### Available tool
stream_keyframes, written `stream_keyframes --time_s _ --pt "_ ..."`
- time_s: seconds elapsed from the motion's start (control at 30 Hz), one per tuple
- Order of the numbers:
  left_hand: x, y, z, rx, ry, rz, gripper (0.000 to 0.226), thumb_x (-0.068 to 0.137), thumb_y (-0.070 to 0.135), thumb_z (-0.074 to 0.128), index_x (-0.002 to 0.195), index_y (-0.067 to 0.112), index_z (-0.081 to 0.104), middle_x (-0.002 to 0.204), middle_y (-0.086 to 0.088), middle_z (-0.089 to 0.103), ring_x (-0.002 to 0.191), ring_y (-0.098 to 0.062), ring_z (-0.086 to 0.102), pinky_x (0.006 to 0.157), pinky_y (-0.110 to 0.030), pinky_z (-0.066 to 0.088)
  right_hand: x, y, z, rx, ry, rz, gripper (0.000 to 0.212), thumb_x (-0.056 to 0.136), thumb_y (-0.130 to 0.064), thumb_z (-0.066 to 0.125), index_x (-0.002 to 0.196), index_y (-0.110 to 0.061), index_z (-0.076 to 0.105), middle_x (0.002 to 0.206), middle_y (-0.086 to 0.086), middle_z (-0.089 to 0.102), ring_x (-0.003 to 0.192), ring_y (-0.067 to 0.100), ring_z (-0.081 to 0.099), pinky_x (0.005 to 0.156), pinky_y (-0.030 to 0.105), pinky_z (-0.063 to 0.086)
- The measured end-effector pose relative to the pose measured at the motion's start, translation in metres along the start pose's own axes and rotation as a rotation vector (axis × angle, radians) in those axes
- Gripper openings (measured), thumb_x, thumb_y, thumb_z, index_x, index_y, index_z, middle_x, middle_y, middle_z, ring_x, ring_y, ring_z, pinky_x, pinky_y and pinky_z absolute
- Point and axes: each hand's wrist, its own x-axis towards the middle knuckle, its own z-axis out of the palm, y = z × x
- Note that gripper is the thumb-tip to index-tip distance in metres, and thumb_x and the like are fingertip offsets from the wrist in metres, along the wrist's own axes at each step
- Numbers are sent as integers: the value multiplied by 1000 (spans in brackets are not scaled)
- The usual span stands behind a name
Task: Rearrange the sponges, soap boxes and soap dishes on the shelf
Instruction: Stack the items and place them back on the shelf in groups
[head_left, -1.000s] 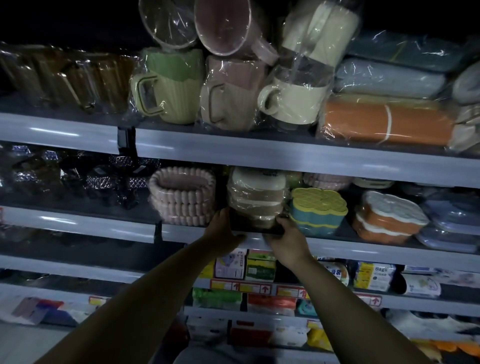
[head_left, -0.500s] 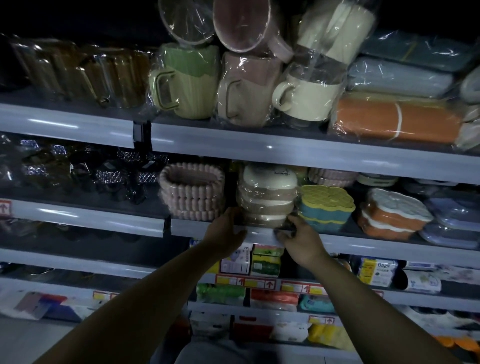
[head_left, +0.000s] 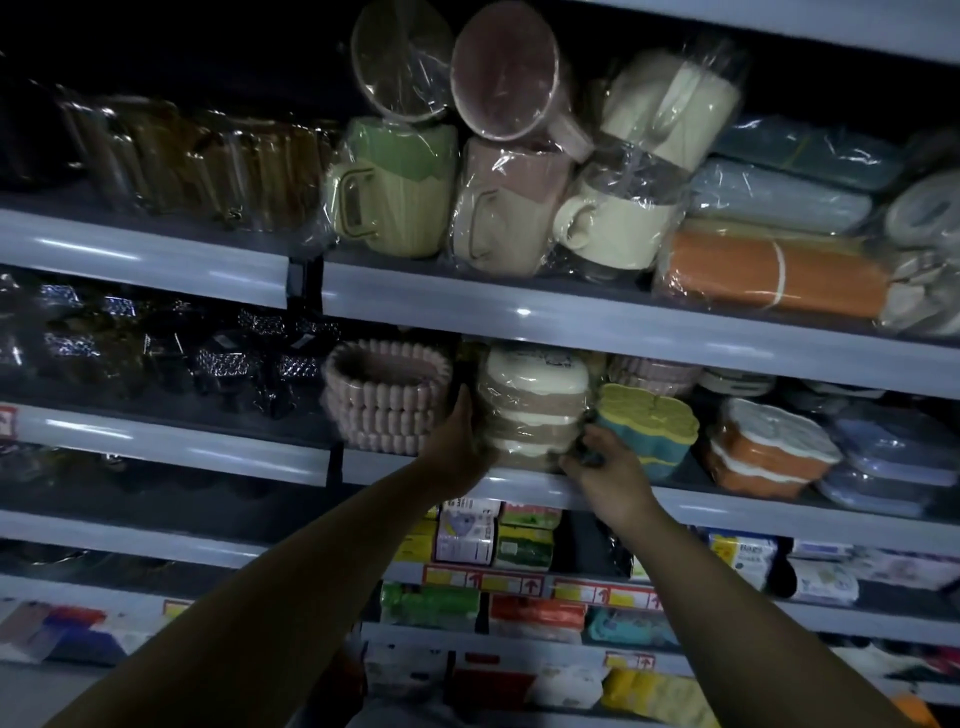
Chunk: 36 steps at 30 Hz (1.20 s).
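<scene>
Head view: wrapped cream-and-tan soap boxes (head_left: 532, 410).

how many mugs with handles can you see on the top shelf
3: a green mug on the left, a pink mug in the middle, a cream mug on the right. The wrapped cups lying above them may be more.

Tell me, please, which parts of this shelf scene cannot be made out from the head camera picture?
- Fingertips of the left hand: hidden behind the wrapped stack of cream and brown soap boxes.
- Print on that stack's top lid: too small and blurred.
- Dark items on the shelf's left side: too dim to identify.
- Grey bundle on the upper shelf: cut off by the right edge.
</scene>
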Motion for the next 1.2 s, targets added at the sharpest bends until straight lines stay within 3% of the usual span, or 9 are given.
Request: stream_keyframes --time_s 0.2,0.33,0.4,0.53,0.73,0.9,0.97,1.1,1.2 --pt "1 -5 3 8 7 53 70 81 23 67 141 16 30 121 -4 63 100 -23 65 84 -43 56 0 7 -9 -206 -23 9 34 87 -13 64 121 -9 57 108 -2 54 110 21 54 91 31 42" --pt "0 -3 4 -14 67 105 90 77 38 65 147 15 15 131 -4 54 113 -23 57 91 -43 53 3 3 -19 -371 117 -120 18 86 -12 65 99 -5 55 98 13 62 96 29 59 73 25 37" --pt "4 1 0 -34 130 130 92 71 53 61 145 18 19 131 -6 52 119 -26 53 93 -47 51 8 -5 -26 -457 207 -203 30 83 -13 67 106 -5 50 103 16 61 96 30 57 73 28 39" --pt "10 14 -11 -52 153 130 100 69 54 63 150 28 10 148 -7 38 133 -29 42 102 -47 46 26 -16 -35 -622 112 -245 69 78 -30 72 136 -19 37 138 13 46 126 35 42 102 45 41" --pt "14 25 -14 -97 158 146 55 94 23 56 145 21 35 116 -14 65 94 -22 68 80 -41 58 31 -28 -32 -500 -118 -224 69 87 -31 64 145 -35 27 138 6 49 121 23 49 93 20 34" --pt "9 22 -9 20 297 180 49 95 19 54 142 20 41 104 -7 71 74 -12 64 58 -7 45 32 -26 -39 -540 -182 -191 73 87 -36 63 145 -43 19 148 1 40 133 23 39 108 30 33" --pt "7 20 -4 44 329 151 56 94 27 54 146 19 34 103 -7 70 76 -19 67 60 -16 48 30 -27 -37 -552 -168 -206 76 86 -39 63 146 -44 16 150 -1 36 137 25 32 112 37 31" --pt "7 11 4 -1 280 42 68 87 37 61 143 17 30 123 -10 61 100 -28 64 82 -40 56 22 -24 -29 -521 112 -244 49 89 -21 61 129 -5 39 123 19 56 112 35 53 78 26 39" --pt "7 11 7 -2 182 -4 76 87 32 63 149 15 20 137 -9 52 117 -29 56 96 -38 49 18 -14 -23 -503 66 -148 40 89 -23 61 118 0 45 105 19 65 97 35 61 63 23 32"
